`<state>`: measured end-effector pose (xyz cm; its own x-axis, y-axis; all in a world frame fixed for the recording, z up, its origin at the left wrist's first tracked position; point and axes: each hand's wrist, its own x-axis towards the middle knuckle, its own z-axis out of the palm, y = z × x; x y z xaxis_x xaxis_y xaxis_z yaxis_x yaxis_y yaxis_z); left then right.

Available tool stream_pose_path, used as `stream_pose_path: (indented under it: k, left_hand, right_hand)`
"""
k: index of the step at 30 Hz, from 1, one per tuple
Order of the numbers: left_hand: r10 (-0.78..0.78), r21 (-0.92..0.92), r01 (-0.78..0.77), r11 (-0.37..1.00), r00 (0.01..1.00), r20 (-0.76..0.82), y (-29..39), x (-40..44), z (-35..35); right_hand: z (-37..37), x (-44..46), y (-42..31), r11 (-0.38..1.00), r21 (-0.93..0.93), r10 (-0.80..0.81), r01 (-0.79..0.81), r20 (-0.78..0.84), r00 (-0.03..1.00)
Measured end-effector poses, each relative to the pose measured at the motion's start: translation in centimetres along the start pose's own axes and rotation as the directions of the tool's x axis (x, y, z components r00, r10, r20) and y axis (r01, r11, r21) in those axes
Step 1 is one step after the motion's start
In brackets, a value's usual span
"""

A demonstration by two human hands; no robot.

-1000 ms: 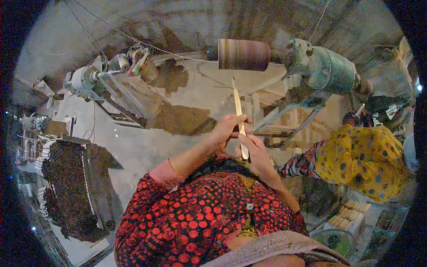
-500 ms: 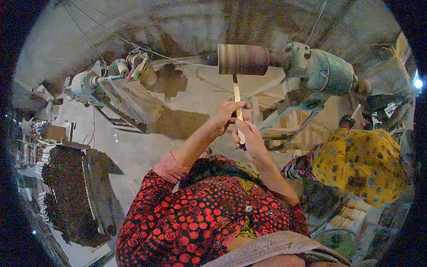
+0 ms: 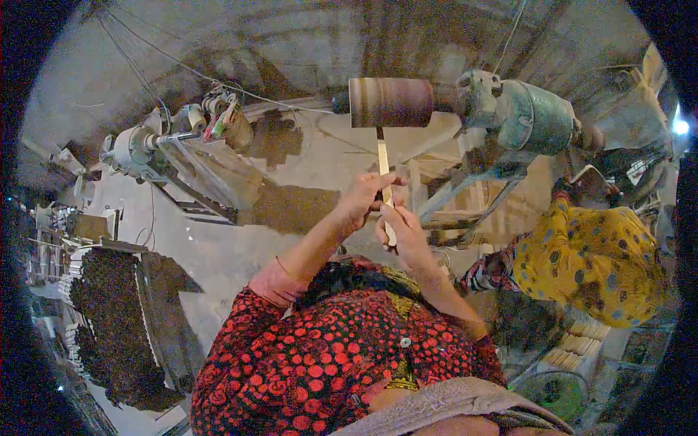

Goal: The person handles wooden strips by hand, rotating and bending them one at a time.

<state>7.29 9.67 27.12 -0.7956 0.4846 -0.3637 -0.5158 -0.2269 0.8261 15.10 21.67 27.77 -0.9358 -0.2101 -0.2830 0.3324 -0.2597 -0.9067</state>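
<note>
A long, narrow, flat pale strip [image 3: 383,152], perhaps wood, points away from my body, its dark far end at the underside of a drum [image 3: 392,102]. I cannot tell whether they touch. The drum looks like a sanding drum, banded brown and purplish, on the shaft of a green motor [image 3: 536,112]. My left hand [image 3: 366,196] is closed around the strip's middle, fingers over it. Closer to my body, my right hand [image 3: 404,227] pinches its near part. The near tip shows below the right hand.
A person in a yellow spotted garment [image 3: 589,261] bends at the right. Another motor [image 3: 134,147] stands on a metal frame at the left. Stacked strips [image 3: 116,320] with dark tops lie at lower left. Pale sticks [image 3: 578,341] and a green basin [image 3: 552,396] are at lower right.
The view has shifted slightly, so the drum appears a little lower and further left. Both hands keep their hold on the strip. The person in yellow has shifted slightly.
</note>
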Motion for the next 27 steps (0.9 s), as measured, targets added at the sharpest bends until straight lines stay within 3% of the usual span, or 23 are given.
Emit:
stream_pose_path:
  k: [3, 6, 9, 12, 15, 24, 27]
  left_hand:
    - [-0.035, -0.004, 0.034, 0.999, 0.999, -0.013, -0.3, -0.8, 0.4]
    - [-0.055, 0.059, 0.056, 0.997, 0.998, -0.004, -1.2, -0.8, 0.5]
    - [-0.058, -0.026, 0.057, 0.998, 0.998, -0.036, -2.4, -0.4, 0.5]
    - [-0.019, 0.019, 0.019, 1.0, 1.0, -0.021, -1.9, -0.6, 0.4]
    - [-0.06, -0.077, 0.057, 0.995, 0.998, -0.036, -0.8, -0.4, 0.6]
    - [-0.021, -0.002, 0.021, 1.0, 0.996, -0.083, 0.3, -1.0, 1.5]
    - [0.02, -0.016, -0.021, 1.0, 0.999, -0.045, -0.6, 0.2, 0.4]
  right_hand:
    - [-0.2, -0.8, 0.3, 0.999, -0.049, -0.001, 0.002, 0.029, 1.0]
    - [-0.6, -1.3, 1.0, 0.996, 0.068, 0.052, -0.055, 0.039, 0.998]
    - [-0.7, -1.4, 0.9, 0.999, -0.001, 0.049, -0.049, 0.02, 0.999]
    - [-0.9, -1.1, 1.1, 0.999, 0.0, 0.043, -0.043, 0.039, 0.998]
    - [-0.5, -0.4, 0.7, 0.994, 0.105, 0.012, -0.014, 0.013, 1.0]
    - [-1.3, 0.1, 1.0, 1.0, -0.022, 0.006, -0.005, 0.057, 0.998]
    - [-0.9, 0.5, 0.6, 0.997, 0.075, -0.019, 0.015, 0.042, 0.999]
